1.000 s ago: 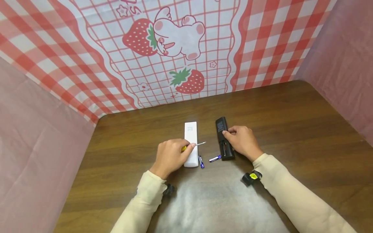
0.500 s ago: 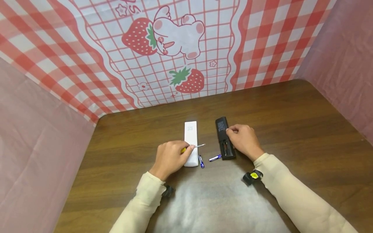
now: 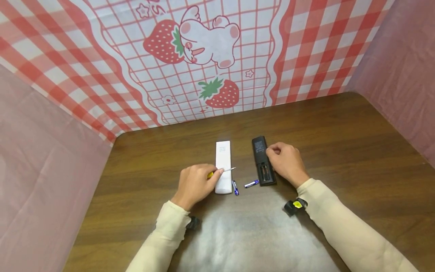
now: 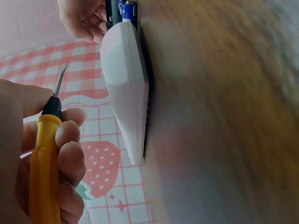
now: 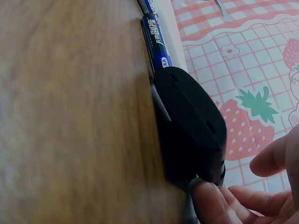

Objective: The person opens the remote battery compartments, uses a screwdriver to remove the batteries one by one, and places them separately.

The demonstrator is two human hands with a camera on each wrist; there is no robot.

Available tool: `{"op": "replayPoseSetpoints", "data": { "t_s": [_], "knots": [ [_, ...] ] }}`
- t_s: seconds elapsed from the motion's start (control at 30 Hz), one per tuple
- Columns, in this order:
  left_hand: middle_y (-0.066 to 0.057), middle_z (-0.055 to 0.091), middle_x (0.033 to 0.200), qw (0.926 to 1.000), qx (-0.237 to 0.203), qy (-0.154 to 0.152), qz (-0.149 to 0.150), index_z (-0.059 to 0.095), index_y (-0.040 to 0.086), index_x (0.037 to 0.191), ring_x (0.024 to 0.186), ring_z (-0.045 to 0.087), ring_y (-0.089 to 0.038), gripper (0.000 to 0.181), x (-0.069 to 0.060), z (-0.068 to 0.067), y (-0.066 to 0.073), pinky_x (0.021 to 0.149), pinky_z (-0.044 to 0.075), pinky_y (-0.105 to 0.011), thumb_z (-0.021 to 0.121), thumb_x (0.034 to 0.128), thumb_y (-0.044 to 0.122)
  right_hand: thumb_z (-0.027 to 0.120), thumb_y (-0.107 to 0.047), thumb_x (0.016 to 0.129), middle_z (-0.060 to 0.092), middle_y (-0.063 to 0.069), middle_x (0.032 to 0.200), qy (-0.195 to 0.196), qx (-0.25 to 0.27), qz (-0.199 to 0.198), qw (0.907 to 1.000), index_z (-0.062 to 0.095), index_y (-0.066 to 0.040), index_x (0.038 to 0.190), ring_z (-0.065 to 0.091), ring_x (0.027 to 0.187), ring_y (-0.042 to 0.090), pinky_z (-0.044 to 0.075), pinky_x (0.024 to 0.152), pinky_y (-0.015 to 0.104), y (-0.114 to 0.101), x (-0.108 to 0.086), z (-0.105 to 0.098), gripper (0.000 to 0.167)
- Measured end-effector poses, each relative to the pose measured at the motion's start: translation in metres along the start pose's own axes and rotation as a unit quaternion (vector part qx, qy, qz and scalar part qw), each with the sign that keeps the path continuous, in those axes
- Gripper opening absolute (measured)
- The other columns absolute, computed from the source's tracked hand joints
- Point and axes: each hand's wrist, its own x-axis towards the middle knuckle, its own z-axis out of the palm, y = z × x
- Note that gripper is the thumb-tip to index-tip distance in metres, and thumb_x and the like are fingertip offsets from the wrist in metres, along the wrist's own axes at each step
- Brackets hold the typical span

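Observation:
My left hand (image 3: 197,185) grips a small screwdriver by its yellow handle (image 4: 45,163); the blade (image 3: 229,169) points right, above a white remote control (image 3: 222,151). This remote lies with a printed code facing up. To the right, a black remote control (image 3: 260,149) lies back up, its battery compartment (image 3: 266,173) uncovered at the near end. Beside it rests my right hand (image 3: 287,160). In the right wrist view its fingertips (image 5: 210,198) touch the remote's side, while the thumb (image 5: 273,156) stands apart from it. Two blue-and-white AAA batteries lie between the remotes, one battery (image 3: 235,187) by the white remote, another battery (image 3: 251,184) by the black.
Everything lies on a brown wooden table (image 3: 153,151). A red-checked cloth (image 3: 306,56) with strawberries hangs behind it, and pink cloth (image 3: 40,170) closes off both sides. Light reflects off the table's near part.
My right thumb has come off the black remote's back to its right edge, and the remote has turned slightly. My left hand has shifted slightly left with the screwdriver.

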Motion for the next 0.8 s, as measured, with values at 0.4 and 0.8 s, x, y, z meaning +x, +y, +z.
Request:
{"op": "replayPoseSetpoints", "data": {
  "t_s": [0.4,0.8],
  "knots": [
    [0.012,0.067,0.075,0.9998,0.003,-0.007,-0.017,0.075,0.024,0.081,0.057,0.059,-0.009,0.025,-0.0035,-0.0020,-0.0045,0.047,0.041,-0.032,0.065,0.0949,0.042,0.055,-0.021,0.093,0.072,0.009,0.087,0.005,-0.012,-0.002,0.9999,0.073,-0.004,0.101,0.066,0.073,0.024,0.049,0.069,0.038,0.0001,0.0004,-0.0014,0.026],
    [0.011,0.071,0.081,0.9990,-0.008,-0.021,-0.040,0.078,0.023,0.087,0.062,0.061,-0.008,0.027,-0.0073,-0.0043,-0.0106,0.050,0.044,-0.031,0.063,0.0963,0.043,0.057,-0.022,0.092,0.073,0.011,0.092,0.017,-0.022,-0.009,0.9996,0.074,-0.006,0.098,0.065,0.084,0.030,0.046,0.076,0.045,-0.0009,-0.0010,-0.0015,0.025]
  ]
}}
